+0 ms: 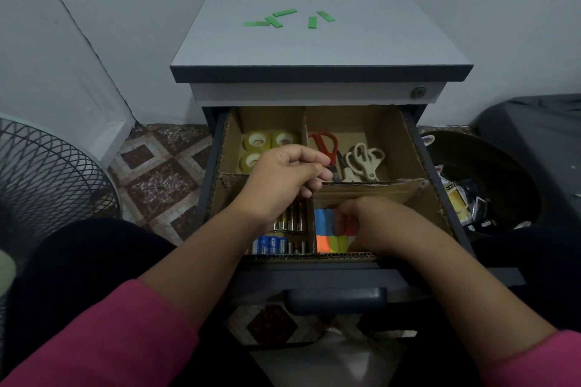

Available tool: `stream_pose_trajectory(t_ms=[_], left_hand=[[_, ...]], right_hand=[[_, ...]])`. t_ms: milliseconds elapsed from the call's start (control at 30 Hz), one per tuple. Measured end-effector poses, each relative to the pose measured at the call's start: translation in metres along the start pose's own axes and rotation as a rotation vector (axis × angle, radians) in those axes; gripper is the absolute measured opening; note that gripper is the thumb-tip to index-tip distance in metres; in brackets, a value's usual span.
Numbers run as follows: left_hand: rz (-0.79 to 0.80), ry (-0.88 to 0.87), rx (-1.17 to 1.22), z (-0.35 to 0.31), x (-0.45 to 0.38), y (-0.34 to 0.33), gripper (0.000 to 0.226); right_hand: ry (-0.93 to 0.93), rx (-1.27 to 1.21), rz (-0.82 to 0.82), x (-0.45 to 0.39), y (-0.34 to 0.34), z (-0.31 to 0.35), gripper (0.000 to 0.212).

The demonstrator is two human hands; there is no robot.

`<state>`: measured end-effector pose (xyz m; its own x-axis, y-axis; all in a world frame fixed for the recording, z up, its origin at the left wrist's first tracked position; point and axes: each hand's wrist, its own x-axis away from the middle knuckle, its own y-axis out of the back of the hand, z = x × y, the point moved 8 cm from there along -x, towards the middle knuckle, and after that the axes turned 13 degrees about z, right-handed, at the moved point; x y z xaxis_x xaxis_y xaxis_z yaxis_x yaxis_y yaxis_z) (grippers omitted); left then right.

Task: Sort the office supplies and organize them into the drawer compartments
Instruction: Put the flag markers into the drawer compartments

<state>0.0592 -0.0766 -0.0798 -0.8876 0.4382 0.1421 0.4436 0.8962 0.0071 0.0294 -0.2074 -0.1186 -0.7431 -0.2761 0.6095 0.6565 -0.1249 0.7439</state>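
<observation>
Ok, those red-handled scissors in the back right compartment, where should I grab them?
Take the red-handled scissors by the handle loops, coming straight down from above. The loops lie flat and exposed toward the back of the compartment, while the blades point forward under the left hand beside the beige scissors.

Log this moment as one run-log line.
left hand: curled above batteries | right hand: on sticky notes, front right compartment | green strips: unsorted on cabinet top
</observation>
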Motion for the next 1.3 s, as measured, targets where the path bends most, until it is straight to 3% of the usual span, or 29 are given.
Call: stream_pose_trajectory(t_ms=[267,400,567,633,733,900,1100,1200,1300], left_hand=[[-0.004,-0.003,0.004,0.000,0.000,0.000,0.016],[-0.005,-0.007,0.007,-0.001,0.000,0.002,0.016],[-0.006,-0.006,-0.001,-0.001,0.000,0.002,0.016],[-0.006,-0.004,-0.007,-0.001,0.000,0.002,0.016],[-0.011,-0.007,-0.009,-0.001,0.001,0.002,0.016],[-0.016,-0.008,-0.011,-0.002,0.002,0.002,0.016],[-0.010,-0.014,-0.011,-0.003,0.003,0.001,0.016],[-0.009,-0.012,-0.007,-0.003,0.003,0.002,0.016],[-0.003,-0.002,-0.008,-0.003,0.003,0.002,0.016]], right_hand=[[-0.015,-0.049,-0.013,0.002,0.001,-0.002,0.014],[-0.086,-0.070,-0.024,0.010,0.007,-0.013,0.024],[-0.324,0.005,-0.274,0.031,0.027,-0.048,0.010],[-0.372,0.021,-0.276,0.031,0.023,-0.055,0.009],[-0.386,0.038,-0.247,0.025,0.018,-0.055,0.026],[-0.387,0.002,-0.208,0.026,0.018,-0.051,0.015],[-0.390,-0.012,-0.225,0.030,0.020,-0.051,0.020],[-0.330,-0.134,-0.236,0.036,0.030,-0.049,0.016],[-0.155,-0.489,-0.121,0.036,0.025,-0.036,0.012]])
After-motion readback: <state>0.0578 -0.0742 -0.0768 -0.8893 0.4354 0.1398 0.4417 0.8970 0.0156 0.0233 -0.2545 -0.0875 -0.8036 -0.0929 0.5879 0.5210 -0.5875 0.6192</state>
